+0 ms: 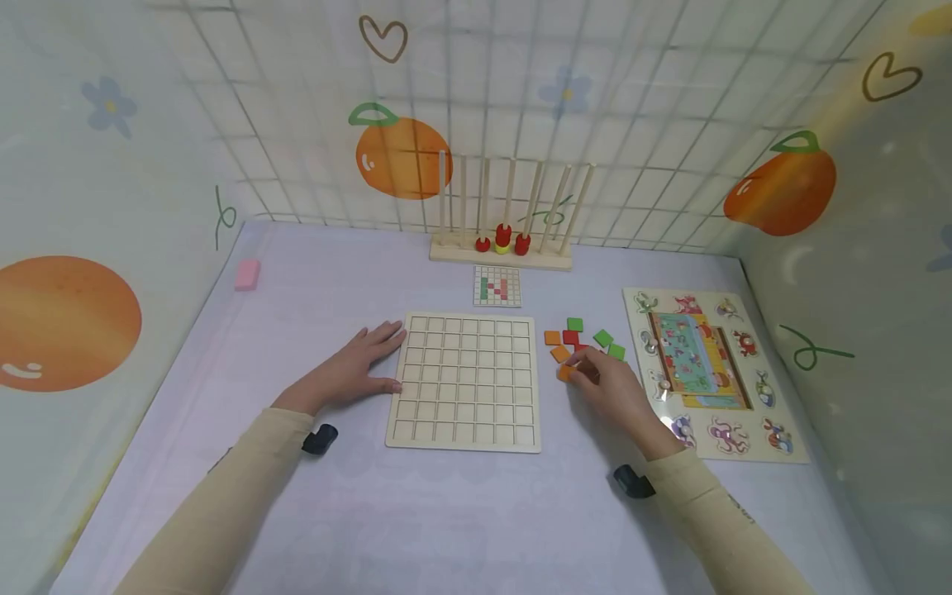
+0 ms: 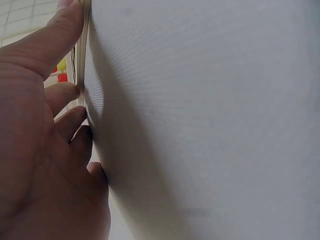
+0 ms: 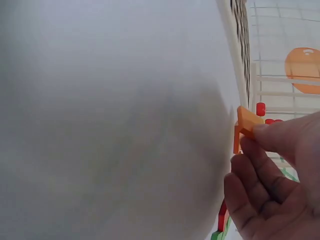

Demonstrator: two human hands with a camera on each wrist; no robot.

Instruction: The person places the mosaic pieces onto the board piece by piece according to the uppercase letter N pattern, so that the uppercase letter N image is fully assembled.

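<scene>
A wooden grid board (image 1: 465, 382) lies flat in the middle of the table. My left hand (image 1: 355, 364) rests at its left edge, thumb and fingertips touching the rim, as the left wrist view also shows. To the right of the board, my right hand (image 1: 614, 392) pinches an orange square tile (image 3: 248, 121) between thumb and fingers. Around that hand lie loose tiles: an orange one (image 1: 552, 338), a red one (image 1: 570, 337) and several green ones, such as the green tile (image 1: 575, 324). Part of another red tile is hidden by the right hand's fingers.
Behind the board lies a small pattern card (image 1: 497, 287) with green and red squares. Farther back stands a wooden peg rack (image 1: 501, 253) with red and yellow beads. A sea-animal puzzle board (image 1: 773, 388) lies at the right, a pink block (image 1: 248, 274) at the far left.
</scene>
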